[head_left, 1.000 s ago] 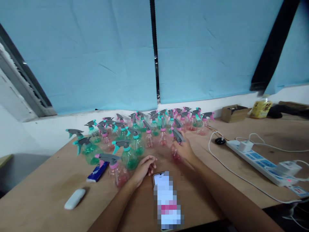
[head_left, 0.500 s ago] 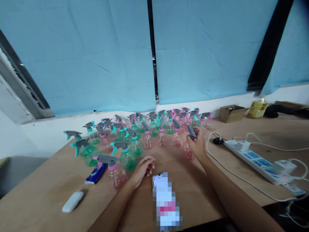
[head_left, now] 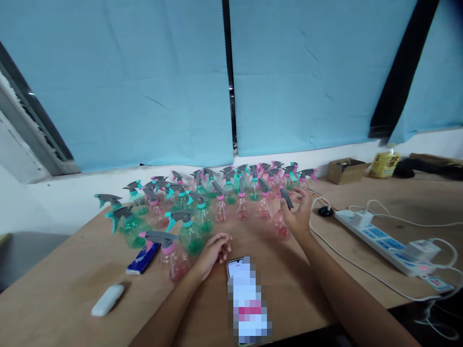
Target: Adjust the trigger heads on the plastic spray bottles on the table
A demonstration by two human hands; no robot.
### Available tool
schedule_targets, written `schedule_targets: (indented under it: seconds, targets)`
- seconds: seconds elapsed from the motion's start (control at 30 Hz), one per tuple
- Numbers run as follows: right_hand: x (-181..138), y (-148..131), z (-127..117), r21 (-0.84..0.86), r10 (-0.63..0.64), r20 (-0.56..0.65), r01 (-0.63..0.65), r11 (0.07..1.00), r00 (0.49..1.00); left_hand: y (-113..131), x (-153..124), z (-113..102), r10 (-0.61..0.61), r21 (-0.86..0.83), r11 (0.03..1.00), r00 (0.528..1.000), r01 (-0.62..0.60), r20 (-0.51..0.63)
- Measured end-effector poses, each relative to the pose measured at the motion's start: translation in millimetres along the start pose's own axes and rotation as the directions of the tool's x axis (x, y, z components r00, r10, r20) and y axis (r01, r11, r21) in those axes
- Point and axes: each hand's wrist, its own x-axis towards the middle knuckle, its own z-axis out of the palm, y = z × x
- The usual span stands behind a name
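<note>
Several pink and green spray bottles with grey triggers stand crowded at the back of the wooden table. My right hand is at the right end of that crowd, fingers spread and lifted beside a pink spray bottle that stands upright against the palm. My left hand rests on the table with loosely bent fingers and holds nothing. It lies between a pink-capped bottle and a phone.
A white power strip with plugs and white cables lies to the right, with a black round disc by it. A cardboard box and a yellow bottle stand at the back right. A blue packet and a white oblong object lie at the left.
My right hand carried the pink bottle from the middle to the right end of the group, set it down and spread its fingers. The left hand stayed put.
</note>
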Motion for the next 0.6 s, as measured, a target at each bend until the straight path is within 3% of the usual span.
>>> schedule_targets:
  seconds: [0.13, 0.23, 0.27, 0.33, 0.37, 0.4, 0.47, 0.6]
  targets:
    - [-2.8, -15.7, -8.0, 0.028, -0.126, -0.012, 0.127, 0.992, 0.992, 0.6, -0.5, 0.2, 0.002, -0.007, 1.000, 1.000, -0.002, 0.001]
    - [-16.1, -33.8, -4.0, 0.175, -0.148, 0.273, 0.102, 0.979, 0.951, 1.2, -1.3, 1.3, 0.012, -0.012, 1.000, 1.000, -0.012, -0.002]
    - [-22.9, -40.2, 0.5, 0.225, -0.143, 0.433, 0.047, 0.973, 0.890, 1.4, -1.5, 1.8, 0.015, -0.013, 1.000, 1.000, -0.015, -0.004]
    - [-39.6, -51.1, 13.9, 0.265, -0.098, 0.707, -0.133, 0.955, 0.701, 1.6, -1.6, 2.7, 0.020, -0.014, 1.000, 1.000, -0.020, -0.017]
    - [-49.2, -54.9, 22.2, 0.264, -0.080, 0.799, -0.228, 0.937, 0.596, 1.5, -1.5, 3.0, 0.022, -0.014, 1.000, 0.999, -0.023, -0.024]
    - [-59.2, -57.5, 30.9, 0.261, -0.062, 0.844, -0.307, 0.915, 0.532, 1.3, -1.2, 3.1, 0.023, -0.010, 1.000, 0.999, -0.024, -0.028]
    - [-78.5, -59.1, 47.7, 0.251, -0.024, 0.879, -0.419, 0.872, 0.476, 0.3, -0.2, 3.2, 0.026, 0.009, 1.000, 0.999, -0.026, -0.022]
    - [-102.2, -55.2, 68.1, 0.217, 0.060, 0.900, -0.564, 0.797, 0.431, -1.8, 2.2, 3.3, 0.043, 0.061, 0.997, 0.999, -0.043, 0.003]
